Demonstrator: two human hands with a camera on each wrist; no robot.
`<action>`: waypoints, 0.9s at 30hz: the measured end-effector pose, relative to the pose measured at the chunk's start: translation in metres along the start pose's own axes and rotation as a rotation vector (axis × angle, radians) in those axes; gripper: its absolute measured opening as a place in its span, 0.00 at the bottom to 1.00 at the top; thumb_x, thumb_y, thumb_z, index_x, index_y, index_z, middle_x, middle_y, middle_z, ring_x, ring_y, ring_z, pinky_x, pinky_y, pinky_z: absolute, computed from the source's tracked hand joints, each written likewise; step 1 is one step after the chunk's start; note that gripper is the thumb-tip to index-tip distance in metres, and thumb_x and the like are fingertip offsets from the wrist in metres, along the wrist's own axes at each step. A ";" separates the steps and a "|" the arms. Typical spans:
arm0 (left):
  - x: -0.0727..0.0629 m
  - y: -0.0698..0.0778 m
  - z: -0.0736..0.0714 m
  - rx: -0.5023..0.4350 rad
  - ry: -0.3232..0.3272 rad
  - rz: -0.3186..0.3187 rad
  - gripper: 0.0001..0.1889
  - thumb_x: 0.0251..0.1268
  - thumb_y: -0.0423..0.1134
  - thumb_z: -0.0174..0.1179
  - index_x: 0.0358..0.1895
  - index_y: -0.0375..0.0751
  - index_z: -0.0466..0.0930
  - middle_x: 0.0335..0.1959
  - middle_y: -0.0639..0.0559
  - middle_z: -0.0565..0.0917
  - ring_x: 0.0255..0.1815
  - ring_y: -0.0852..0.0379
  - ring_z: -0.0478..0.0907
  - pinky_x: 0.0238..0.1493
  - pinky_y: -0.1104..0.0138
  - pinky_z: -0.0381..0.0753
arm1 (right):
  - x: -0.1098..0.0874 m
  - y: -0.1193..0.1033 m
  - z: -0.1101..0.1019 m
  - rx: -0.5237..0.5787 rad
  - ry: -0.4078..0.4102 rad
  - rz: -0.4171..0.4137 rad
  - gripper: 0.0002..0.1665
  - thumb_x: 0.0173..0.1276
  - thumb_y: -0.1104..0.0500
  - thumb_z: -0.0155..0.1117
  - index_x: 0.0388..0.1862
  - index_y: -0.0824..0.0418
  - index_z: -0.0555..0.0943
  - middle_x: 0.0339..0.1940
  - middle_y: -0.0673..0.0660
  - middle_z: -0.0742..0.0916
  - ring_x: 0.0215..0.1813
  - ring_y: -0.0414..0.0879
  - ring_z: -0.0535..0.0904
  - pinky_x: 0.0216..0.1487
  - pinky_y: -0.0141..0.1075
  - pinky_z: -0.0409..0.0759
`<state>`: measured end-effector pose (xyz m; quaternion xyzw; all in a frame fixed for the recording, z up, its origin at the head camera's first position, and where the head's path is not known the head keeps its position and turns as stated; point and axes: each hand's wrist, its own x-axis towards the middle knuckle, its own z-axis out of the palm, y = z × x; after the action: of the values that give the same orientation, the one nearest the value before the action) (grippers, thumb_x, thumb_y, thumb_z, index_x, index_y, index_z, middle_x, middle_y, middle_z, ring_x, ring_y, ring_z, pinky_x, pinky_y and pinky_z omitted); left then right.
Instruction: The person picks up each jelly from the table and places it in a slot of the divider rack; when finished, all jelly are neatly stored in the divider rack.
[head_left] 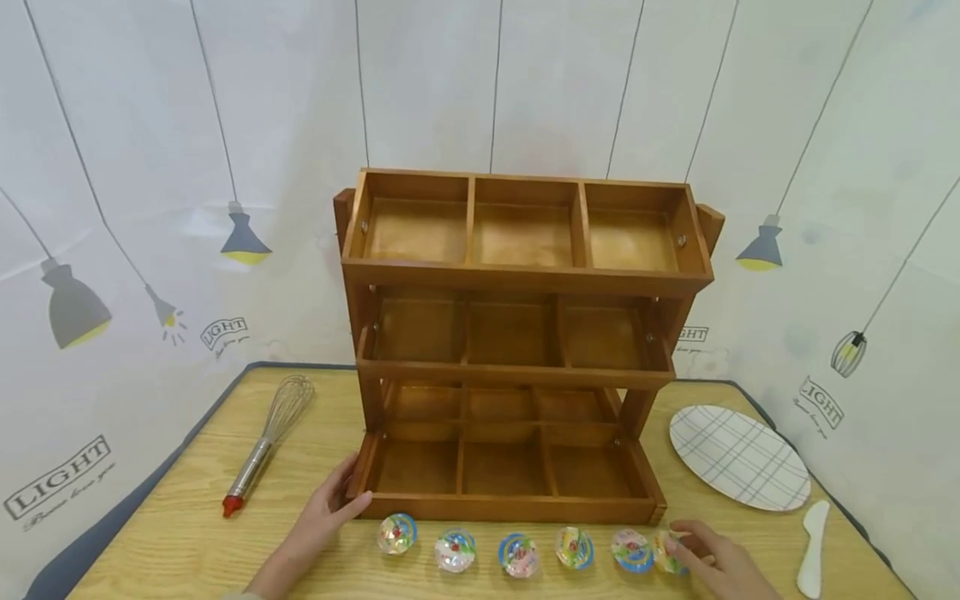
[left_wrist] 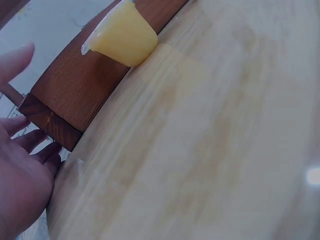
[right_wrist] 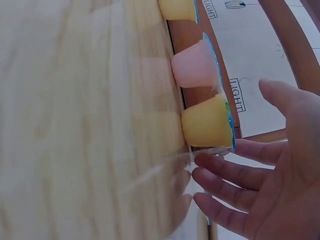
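A brown wooden three-tier rack (head_left: 510,508) with divided compartments stands in the middle of the table. At its lower left corner rests my left hand (head_left: 327,510), the fingers along the side and the thumb apart from the front board. Several small jelly cups with printed lids line up before the rack. At the right end is a yellow jelly cup (right_wrist: 207,122), with my right hand (head_left: 716,560) beside it. In the right wrist view, the fingertips are right at that cup and the thumb stands away from it. Beside it sits a pink jelly cup (right_wrist: 197,65). Another yellow cup (left_wrist: 127,37) is nearest my left hand.
A whisk (head_left: 268,446) with a red-tipped handle lies left of the rack. To the right are a white checked oval plate (head_left: 738,457) and a white plastic knife (head_left: 813,550). A printed curtain (head_left: 150,167) surrounds the table (head_left: 187,542).
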<state>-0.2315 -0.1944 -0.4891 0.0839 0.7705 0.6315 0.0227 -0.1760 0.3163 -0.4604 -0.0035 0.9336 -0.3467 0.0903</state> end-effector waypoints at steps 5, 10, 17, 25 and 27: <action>-0.001 -0.004 -0.002 -0.035 -0.012 -0.018 0.39 0.59 0.37 0.56 0.69 0.36 0.43 0.69 0.37 0.51 0.69 0.44 0.49 0.51 0.90 0.58 | -0.003 -0.001 0.005 0.038 -0.027 0.002 0.31 0.63 0.46 0.53 0.57 0.67 0.66 0.41 0.58 0.83 0.37 0.44 0.77 0.33 0.36 0.77; 0.000 -0.006 -0.003 -0.037 0.002 -0.031 0.38 0.58 0.38 0.57 0.69 0.39 0.45 0.70 0.39 0.51 0.68 0.46 0.48 0.52 0.90 0.58 | -0.003 0.001 0.006 0.050 -0.043 -0.032 0.35 0.60 0.47 0.57 0.59 0.68 0.63 0.43 0.60 0.82 0.34 0.39 0.76 0.31 0.32 0.75; -0.001 -0.008 -0.004 -0.039 0.008 -0.047 0.38 0.58 0.40 0.56 0.69 0.41 0.46 0.70 0.42 0.50 0.69 0.48 0.48 0.52 0.89 0.58 | 0.000 0.007 0.009 0.113 -0.051 -0.049 0.37 0.59 0.49 0.59 0.60 0.69 0.63 0.42 0.58 0.81 0.31 0.32 0.74 0.29 0.28 0.74; -0.001 -0.008 -0.004 -0.051 0.010 -0.064 0.36 0.59 0.40 0.56 0.69 0.44 0.46 0.70 0.43 0.51 0.67 0.57 0.52 0.51 0.89 0.60 | 0.002 0.012 0.010 0.184 -0.066 -0.059 0.37 0.59 0.51 0.60 0.61 0.70 0.62 0.43 0.59 0.81 0.33 0.33 0.75 0.32 0.28 0.76; 0.000 -0.009 -0.004 -0.059 0.010 -0.054 0.36 0.59 0.39 0.55 0.68 0.44 0.47 0.70 0.43 0.52 0.64 0.67 0.57 0.51 0.89 0.61 | 0.002 0.013 0.009 0.190 -0.065 -0.069 0.36 0.59 0.51 0.59 0.60 0.70 0.62 0.43 0.60 0.81 0.33 0.33 0.76 0.32 0.28 0.76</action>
<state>-0.2326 -0.1998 -0.4970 0.0592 0.7537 0.6534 0.0381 -0.1758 0.3197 -0.4758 -0.0384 0.8924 -0.4364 0.1084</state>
